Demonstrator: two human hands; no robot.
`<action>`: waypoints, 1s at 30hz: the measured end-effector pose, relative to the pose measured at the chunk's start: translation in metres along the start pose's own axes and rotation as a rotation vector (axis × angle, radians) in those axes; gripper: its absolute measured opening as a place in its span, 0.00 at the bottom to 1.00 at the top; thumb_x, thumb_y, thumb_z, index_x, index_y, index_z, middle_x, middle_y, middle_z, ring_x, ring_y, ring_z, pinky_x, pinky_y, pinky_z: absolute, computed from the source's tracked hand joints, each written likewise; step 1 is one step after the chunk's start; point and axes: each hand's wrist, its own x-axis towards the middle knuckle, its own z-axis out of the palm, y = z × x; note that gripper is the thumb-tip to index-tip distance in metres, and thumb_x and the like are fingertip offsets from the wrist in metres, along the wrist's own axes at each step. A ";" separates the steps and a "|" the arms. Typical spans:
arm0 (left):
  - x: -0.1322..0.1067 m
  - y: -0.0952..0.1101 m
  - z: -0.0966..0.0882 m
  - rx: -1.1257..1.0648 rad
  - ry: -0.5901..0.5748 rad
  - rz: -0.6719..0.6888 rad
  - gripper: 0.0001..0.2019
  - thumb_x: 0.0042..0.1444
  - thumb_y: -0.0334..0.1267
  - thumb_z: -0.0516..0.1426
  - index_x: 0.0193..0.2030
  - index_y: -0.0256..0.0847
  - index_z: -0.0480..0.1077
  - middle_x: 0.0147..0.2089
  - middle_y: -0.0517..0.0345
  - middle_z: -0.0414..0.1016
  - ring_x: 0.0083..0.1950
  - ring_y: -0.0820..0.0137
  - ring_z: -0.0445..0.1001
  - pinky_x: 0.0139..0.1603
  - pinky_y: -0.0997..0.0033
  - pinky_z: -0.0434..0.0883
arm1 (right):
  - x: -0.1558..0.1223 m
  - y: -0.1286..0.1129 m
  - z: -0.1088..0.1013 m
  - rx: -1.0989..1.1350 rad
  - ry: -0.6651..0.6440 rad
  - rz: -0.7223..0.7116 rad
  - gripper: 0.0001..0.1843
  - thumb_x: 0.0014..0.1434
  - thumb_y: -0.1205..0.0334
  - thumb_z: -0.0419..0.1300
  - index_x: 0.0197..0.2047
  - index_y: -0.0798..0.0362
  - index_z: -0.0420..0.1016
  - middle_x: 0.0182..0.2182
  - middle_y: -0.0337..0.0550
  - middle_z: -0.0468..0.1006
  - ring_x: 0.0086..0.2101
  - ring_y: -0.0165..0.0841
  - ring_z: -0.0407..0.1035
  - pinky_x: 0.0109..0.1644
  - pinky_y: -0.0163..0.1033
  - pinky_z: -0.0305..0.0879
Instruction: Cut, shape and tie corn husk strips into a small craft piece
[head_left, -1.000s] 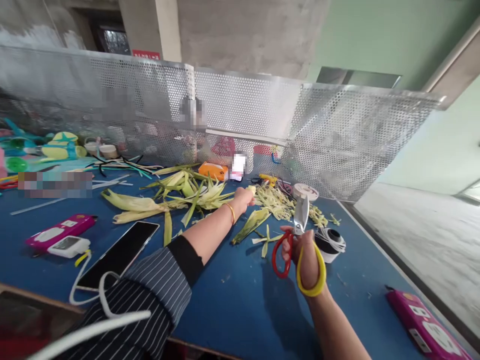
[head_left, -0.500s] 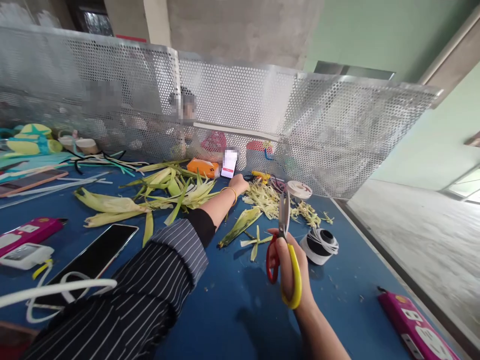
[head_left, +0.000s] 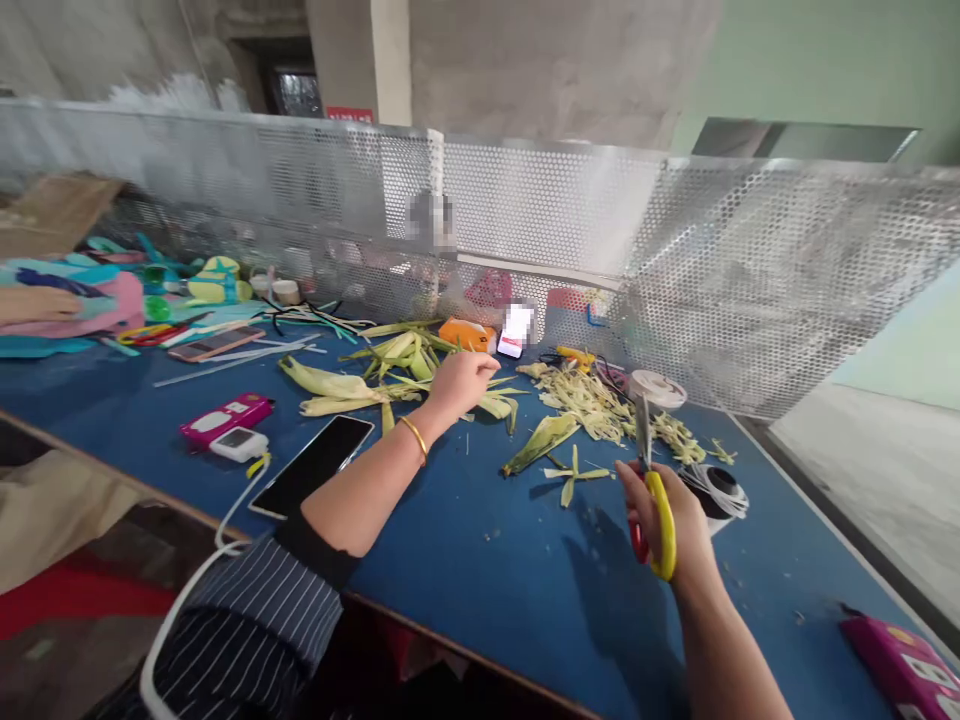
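Observation:
My right hand (head_left: 671, 510) grips a pair of scissors (head_left: 657, 500) with red and yellow handles, its blades pointing up and away. My left hand (head_left: 463, 385), with a gold bangle at the wrist, is above the pile of corn husks (head_left: 341, 385). Its fingers are curled together, and whether anything is between them is hidden. Between my hands lie a single folded husk (head_left: 541, 442) and a small cross-shaped piece of knotted husk strips (head_left: 574, 474). Behind these is a heap of shredded husk (head_left: 589, 400).
A lit phone (head_left: 516, 330) leans at the mesh partition beside an orange packet (head_left: 466, 335). A dark phone (head_left: 313, 465), a magenta power strip (head_left: 225, 418) and cables lie left. Right are a white tape roll (head_left: 658, 389) and a cord spool (head_left: 716, 492). Another person's hand (head_left: 37, 305) is far left.
My left hand has drawn back from the shredded heap to above the corn husks. The view has turned left, bringing another person's hand into sight. My right hand still holds the scissors.

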 end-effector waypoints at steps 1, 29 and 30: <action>-0.004 -0.004 -0.013 0.000 0.088 -0.020 0.09 0.55 0.32 0.58 0.34 0.43 0.80 0.41 0.53 0.82 0.47 0.59 0.76 0.55 0.64 0.66 | 0.003 0.003 0.000 -0.078 -0.022 -0.002 0.29 0.50 0.36 0.61 0.43 0.52 0.71 0.21 0.39 0.74 0.22 0.39 0.71 0.26 0.41 0.65; -0.027 -0.099 -0.041 0.127 0.249 -0.418 0.08 0.50 0.31 0.61 0.23 0.41 0.69 0.35 0.44 0.73 0.56 0.48 0.70 0.52 0.60 0.65 | 0.003 0.003 0.016 -1.099 -0.061 0.064 0.33 0.62 0.42 0.45 0.47 0.63 0.76 0.43 0.69 0.77 0.43 0.56 0.76 0.41 0.49 0.70; -0.027 -0.097 -0.043 0.143 0.265 -0.417 0.05 0.52 0.31 0.60 0.26 0.40 0.70 0.39 0.43 0.73 0.57 0.48 0.70 0.52 0.59 0.65 | 0.004 0.005 0.014 -1.097 -0.064 0.047 0.33 0.62 0.42 0.45 0.47 0.63 0.76 0.43 0.69 0.77 0.43 0.55 0.75 0.41 0.48 0.70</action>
